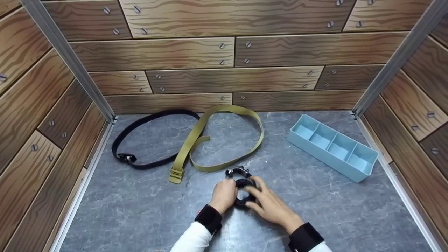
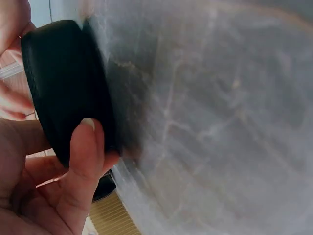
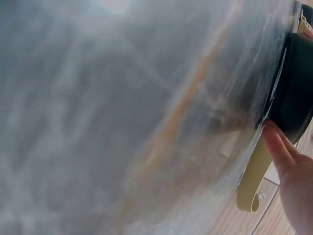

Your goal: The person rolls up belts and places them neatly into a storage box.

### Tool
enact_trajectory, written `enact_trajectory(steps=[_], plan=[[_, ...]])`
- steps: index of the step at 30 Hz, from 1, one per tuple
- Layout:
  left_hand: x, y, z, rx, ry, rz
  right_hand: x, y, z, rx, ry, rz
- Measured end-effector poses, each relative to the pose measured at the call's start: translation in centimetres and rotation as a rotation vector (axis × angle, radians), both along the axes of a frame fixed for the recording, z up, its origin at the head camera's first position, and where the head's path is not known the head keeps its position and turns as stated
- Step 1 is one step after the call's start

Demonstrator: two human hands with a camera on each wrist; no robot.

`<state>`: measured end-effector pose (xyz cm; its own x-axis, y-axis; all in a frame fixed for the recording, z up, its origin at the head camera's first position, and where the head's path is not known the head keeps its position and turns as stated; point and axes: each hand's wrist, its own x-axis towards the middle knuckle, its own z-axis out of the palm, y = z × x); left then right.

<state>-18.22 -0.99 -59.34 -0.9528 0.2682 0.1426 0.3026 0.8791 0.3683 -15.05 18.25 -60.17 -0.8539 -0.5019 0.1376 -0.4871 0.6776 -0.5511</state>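
Observation:
A rolled-up black belt (image 1: 240,203) stands in a coil near the front of the grey surface, its silvery buckle end (image 1: 238,171) sticking out at the far side. My left hand (image 1: 224,196) grips the coil from the left; in the left wrist view its thumb (image 2: 87,152) presses the outer band and other fingers sit behind. From the right, my right hand (image 1: 274,207) has its fingers spread against the coil. In the right wrist view, fairly straight fingers (image 3: 279,149) touch the lower edge of the black roll (image 3: 296,88).
Behind the hands lies an olive webbing belt (image 1: 190,140) in a loose loop, overlapping a second black belt (image 1: 175,111) to its left. A light blue box (image 1: 322,157) with several compartments stands at the right. Wood-patterned walls (image 1: 280,52) enclose the back and sides.

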Motion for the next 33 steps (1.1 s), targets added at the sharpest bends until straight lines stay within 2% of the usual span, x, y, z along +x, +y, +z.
enact_trajectory(steps=[5,7,9,13,16,20,24,29,33], plan=[[0.3,-0.1,-0.4,0.082,0.008,0.012,-0.4,-0.7,0.4,-0.239,-0.067,-0.264],[0.4,0.0,-0.5,0.117,0.018,0.009,-0.8,-0.9,0.7,-0.327,-0.092,-0.325],[0.5,0.0,-0.7,0.137,0.025,0.005,-1.1,-0.9,1.0,-0.389,-0.128,-0.353],[0.8,0.2,-0.8,0.157,0.031,0.001,-1.7,-0.7,1.5,-0.416,-0.203,-0.359],[0.9,0.3,-0.8,0.144,0.045,-0.009,-2.0,-0.5,1.8,-0.395,-0.246,-0.358],[0.9,0.3,-0.9,0.163,0.084,-0.023,-2.3,-0.5,2.3,-0.399,-0.253,-0.407],[0.8,0.3,-0.8,0.242,0.104,-0.023,-2.6,-0.7,3.2,-0.435,-0.244,-0.435],[0.7,0.3,-0.3,0.299,0.131,-0.029,-2.9,-0.4,4.3,-0.536,-0.326,-0.362],[0.7,0.4,0.1,0.283,0.196,-0.042,-3.0,-0.4,5.2,-0.505,-0.349,-0.327]])
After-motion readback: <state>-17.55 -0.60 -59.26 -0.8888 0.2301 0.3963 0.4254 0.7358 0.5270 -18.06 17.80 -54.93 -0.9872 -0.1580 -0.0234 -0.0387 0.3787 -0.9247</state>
